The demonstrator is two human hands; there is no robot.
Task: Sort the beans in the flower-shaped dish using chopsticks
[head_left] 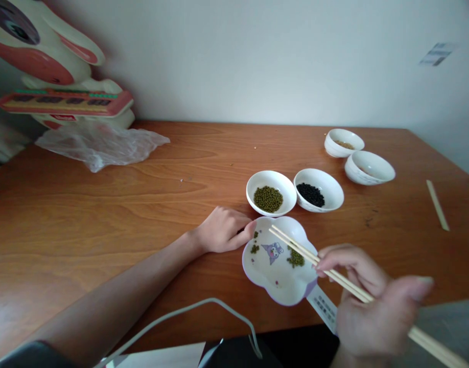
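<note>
A white, flower-shaped plate (275, 286) with a purple rim and a cartoon print lies before me, with green mung beans (296, 257) in a cluster on its right and a few on its left. My left hand (227, 230) rests on the table, fingers curled, its thumb side touching the plate's left rim. In my right hand (372, 301) is a pair of wooden chopsticks (334, 276), their tips over the plate with no bean seen between them. Just behind the plate stand a white bowl of mung beans (268, 199) and a white bowl of black beans (311, 195).
Two more white bowls stand at the back right, one with yellowish grains (345, 145). A wrapped chopstick-like stick (437, 205) lies far right. A plastic bag (104, 145) and a toy keyboard figure (66, 102) occupy the back left. A pale cable (204, 301) loops in front.
</note>
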